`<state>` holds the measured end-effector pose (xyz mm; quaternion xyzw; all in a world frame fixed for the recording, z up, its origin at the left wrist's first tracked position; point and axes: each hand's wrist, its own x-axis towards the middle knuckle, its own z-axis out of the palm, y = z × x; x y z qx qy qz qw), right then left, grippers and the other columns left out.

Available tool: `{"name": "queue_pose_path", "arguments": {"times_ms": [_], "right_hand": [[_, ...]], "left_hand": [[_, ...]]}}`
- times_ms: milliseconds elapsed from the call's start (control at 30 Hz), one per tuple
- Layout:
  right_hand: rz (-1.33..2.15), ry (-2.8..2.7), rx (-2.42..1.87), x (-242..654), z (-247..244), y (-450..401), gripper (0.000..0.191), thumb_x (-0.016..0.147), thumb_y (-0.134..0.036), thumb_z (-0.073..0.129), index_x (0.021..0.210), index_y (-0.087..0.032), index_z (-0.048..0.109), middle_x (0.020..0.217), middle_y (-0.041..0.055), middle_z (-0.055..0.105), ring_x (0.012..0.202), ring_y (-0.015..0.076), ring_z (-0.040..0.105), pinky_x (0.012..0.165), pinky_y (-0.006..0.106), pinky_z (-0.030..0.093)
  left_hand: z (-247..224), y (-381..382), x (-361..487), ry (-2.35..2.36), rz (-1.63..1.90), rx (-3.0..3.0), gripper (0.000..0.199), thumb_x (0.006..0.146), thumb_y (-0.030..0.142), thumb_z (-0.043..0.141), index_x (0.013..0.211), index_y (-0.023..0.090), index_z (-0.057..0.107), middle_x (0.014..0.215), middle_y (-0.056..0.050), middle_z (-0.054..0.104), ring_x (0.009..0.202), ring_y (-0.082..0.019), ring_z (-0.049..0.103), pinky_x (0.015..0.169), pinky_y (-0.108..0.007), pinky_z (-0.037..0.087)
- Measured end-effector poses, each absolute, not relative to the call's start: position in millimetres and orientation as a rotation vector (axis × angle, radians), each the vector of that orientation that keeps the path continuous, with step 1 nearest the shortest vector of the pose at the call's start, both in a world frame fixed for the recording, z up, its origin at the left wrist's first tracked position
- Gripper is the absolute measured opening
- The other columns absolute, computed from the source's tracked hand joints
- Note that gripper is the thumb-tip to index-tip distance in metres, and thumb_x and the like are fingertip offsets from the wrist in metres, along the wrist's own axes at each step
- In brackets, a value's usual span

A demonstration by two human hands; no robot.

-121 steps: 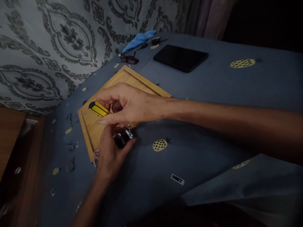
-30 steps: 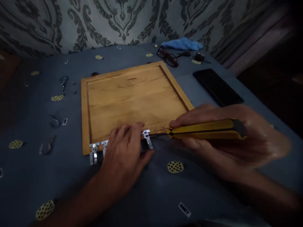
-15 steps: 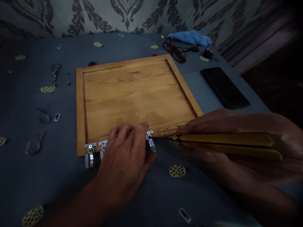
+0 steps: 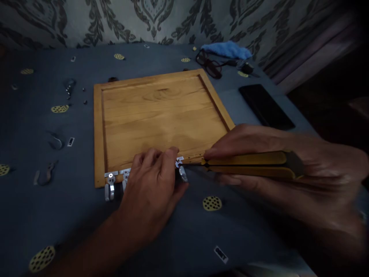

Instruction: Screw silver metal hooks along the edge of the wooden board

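Note:
A framed wooden board (image 4: 161, 111) lies flat, metal hooks (image 4: 109, 186) along its near edge. My left hand (image 4: 150, 184) is closed over that edge, fingers curled on top and thumb below. Between its index finger and thumb sits a metal coat hook (image 4: 182, 173), its small plate on the board's edge. Other hooks are partly hidden under this hand. My right hand (image 4: 302, 154) grips a screwdriver (image 4: 253, 163) by its yellow and black handle. The dark shaft points left and its tip meets the hook's plate. Small holes show in the edge near the right fingertips.
A black phone (image 4: 266, 105) lies right of the board. Behind it are glasses (image 4: 209, 63) and a blue cloth (image 4: 226, 50). Loose hooks (image 4: 47, 173) and small screws (image 4: 84, 102) lie at left on the patterned blue tablecloth (image 4: 77, 223). A patterned wall (image 4: 173, 23) stands behind.
My right hand has turned a little around the screwdriver, whose handle now sits further left in view. My left hand stays on the hook. The whole view has shifted slightly.

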<state>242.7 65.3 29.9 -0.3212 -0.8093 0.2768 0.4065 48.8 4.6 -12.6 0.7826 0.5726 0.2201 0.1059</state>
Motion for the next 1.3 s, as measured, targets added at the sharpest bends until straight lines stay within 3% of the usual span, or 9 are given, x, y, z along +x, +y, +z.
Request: {"name": "queue_pose_path", "arguments": {"times_ms": [100,233,400,467,767,900,1100,1300], "right_hand": [[0.699,-2.077,-0.764,238.8,30.3,63.9,0.013,0.084,-0.017,0.078,0.093,-0.022,0.070,0.085,-0.0038,0.072,0.075,0.0097,0.068,0.067,0.022,0.058],[0.569,-2.082,-0.711,235.4,26.3,62.5,0.017,0.082,-0.011,0.077,0.079,-0.022,0.065,0.077,-0.0032,0.070,0.065,0.0111,0.065,0.058,0.026,0.055],[0.448,-1.763,-0.879,233.2,21.7,57.1,0.014,0.084,-0.025,0.077,0.080,-0.028,0.064,0.078,-0.0003,0.069,0.066,0.0183,0.063,0.058,0.035,0.054],[0.404,-1.728,-0.874,232.7,20.2,57.8,0.018,0.080,-0.020,0.079,0.078,-0.028,0.063,0.076,-0.0004,0.068,0.066,0.0189,0.063,0.059,0.037,0.053],[0.473,-1.903,-0.811,234.1,13.6,67.6,0.022,0.075,-0.011,0.083,0.079,-0.023,0.066,0.075,-0.0015,0.067,0.063,0.0135,0.063,0.054,0.030,0.047],[0.439,-1.931,-0.793,234.0,10.6,69.3,0.019,0.077,-0.016,0.083,0.080,-0.023,0.066,0.075,-0.0012,0.067,0.060,0.0128,0.062,0.050,0.030,0.047],[0.346,-1.971,-0.737,232.5,12.1,70.7,0.023,0.074,-0.022,0.087,0.081,-0.021,0.065,0.076,-0.0010,0.069,0.060,0.0129,0.064,0.052,0.029,0.049],[0.501,-2.178,-0.605,232.7,29.5,73.8,0.015,0.083,-0.012,0.077,0.091,-0.019,0.068,0.085,0.0023,0.072,0.071,0.0130,0.068,0.059,0.026,0.054]], "left_hand": [[-13.2,4.2,49.1,1.683,0.659,2.307,0.044,0.088,0.022,0.069,0.125,0.020,0.045,0.108,-0.007,0.068,0.099,-0.026,0.061,0.087,-0.042,0.049],[-13.1,4.0,49.4,1.673,0.641,2.312,0.043,0.090,0.023,0.067,0.125,0.021,0.043,0.111,-0.008,0.068,0.101,-0.027,0.061,0.087,-0.044,0.049],[-12.1,3.4,48.5,1.662,0.631,2.320,0.051,0.086,0.019,0.070,0.128,0.019,0.042,0.112,-0.008,0.068,0.102,-0.027,0.061,0.089,-0.044,0.050],[-12.0,3.2,48.3,1.665,0.629,2.323,0.052,0.085,0.018,0.070,0.129,0.019,0.043,0.112,-0.008,0.068,0.102,-0.027,0.060,0.089,-0.044,0.049],[-11.6,4.4,48.8,1.665,0.626,2.336,0.053,0.085,0.019,0.071,0.130,0.016,0.043,0.111,-0.009,0.069,0.102,-0.027,0.060,0.089,-0.044,0.048],[-11.5,3.5,49.1,1.673,0.621,2.333,0.051,0.086,0.018,0.070,0.130,0.016,0.043,0.112,-0.009,0.069,0.102,-0.027,0.060,0.089,-0.043,0.048],[-12.5,3.7,47.9,1.676,0.620,2.330,0.048,0.087,0.020,0.069,0.128,0.019,0.043,0.111,-0.007,0.069,0.102,-0.027,0.061,0.088,-0.043,0.049],[-13.6,4.6,48.1,1.674,0.613,2.323,0.047,0.088,0.020,0.068,0.127,0.019,0.042,0.112,-0.008,0.068,0.103,-0.028,0.061,0.088,-0.044,0.048]]}}
